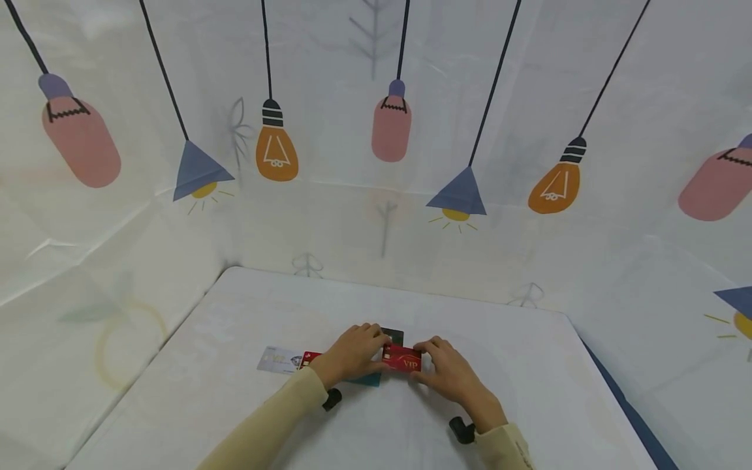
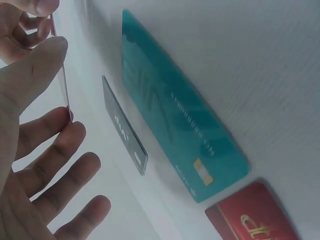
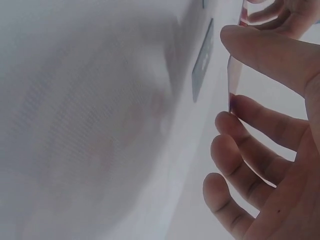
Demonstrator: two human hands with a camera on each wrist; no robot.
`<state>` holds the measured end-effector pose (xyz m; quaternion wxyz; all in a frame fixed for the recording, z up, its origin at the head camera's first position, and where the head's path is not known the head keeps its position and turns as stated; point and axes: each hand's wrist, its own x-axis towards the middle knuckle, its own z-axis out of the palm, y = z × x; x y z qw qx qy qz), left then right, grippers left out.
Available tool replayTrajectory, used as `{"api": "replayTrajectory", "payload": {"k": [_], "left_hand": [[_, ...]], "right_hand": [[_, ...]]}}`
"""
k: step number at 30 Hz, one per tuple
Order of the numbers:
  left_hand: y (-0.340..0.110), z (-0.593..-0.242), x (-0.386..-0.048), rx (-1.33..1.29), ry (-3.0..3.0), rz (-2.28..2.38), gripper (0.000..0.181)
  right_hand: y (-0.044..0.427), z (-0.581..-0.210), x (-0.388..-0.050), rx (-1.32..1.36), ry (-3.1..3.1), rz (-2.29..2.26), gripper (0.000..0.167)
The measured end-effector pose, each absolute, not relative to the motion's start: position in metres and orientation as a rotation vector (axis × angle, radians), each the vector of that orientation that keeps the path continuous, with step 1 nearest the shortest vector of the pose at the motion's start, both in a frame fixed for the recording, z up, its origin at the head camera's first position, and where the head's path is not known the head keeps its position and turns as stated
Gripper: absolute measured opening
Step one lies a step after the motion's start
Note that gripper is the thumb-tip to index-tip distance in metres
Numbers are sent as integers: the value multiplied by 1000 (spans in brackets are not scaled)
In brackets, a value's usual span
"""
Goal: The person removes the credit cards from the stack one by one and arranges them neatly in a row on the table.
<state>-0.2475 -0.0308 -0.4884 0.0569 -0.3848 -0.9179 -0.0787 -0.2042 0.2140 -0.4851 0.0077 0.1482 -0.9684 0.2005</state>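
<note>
Between both hands, raised off the table, is a red VIP card point(image 1: 402, 358). My left hand point(image 1: 354, 352) pinches its left edge with thumb and fingers, and my right hand point(image 1: 449, 371) pinches its right edge. In the wrist views the card point(image 2: 64, 90) shows nearly edge-on. Below it on the table lie a teal card point(image 2: 175, 120) with a gold chip and a dark green card point(image 2: 122, 131). Another red card point(image 2: 252, 215) with gold print lies beside the teal one. The left forearm partly covers these in the head view.
A silver card point(image 1: 277, 360) lies at the left end of the group. The white table point(image 1: 470, 316) meets a fabric wall point(image 1: 329, 215) printed with hanging lamps. Black wrist-camera mounts point(image 1: 461, 430) sit under the wrists.
</note>
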Motion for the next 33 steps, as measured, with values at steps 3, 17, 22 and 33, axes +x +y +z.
{"api": "replayTrajectory", "payload": {"k": [3, 17, 22, 33], "left_hand": [[-30, -491, -244, -1162, -2779, -231, 55], [-24, -496, -235, -1185, -2811, -197, 59], [-25, -499, -234, -1177, -2831, -193, 59], [-25, -501, -230, -1187, -2862, -200, 56]], "right_hand": [[215, -485, -202, 469, -3023, 612, 49], [218, -491, -195, 489, -3060, 600, 49], [217, -493, -194, 505, -3072, 583, 50], [213, -495, -190, 512, -3111, 568, 51]]}}
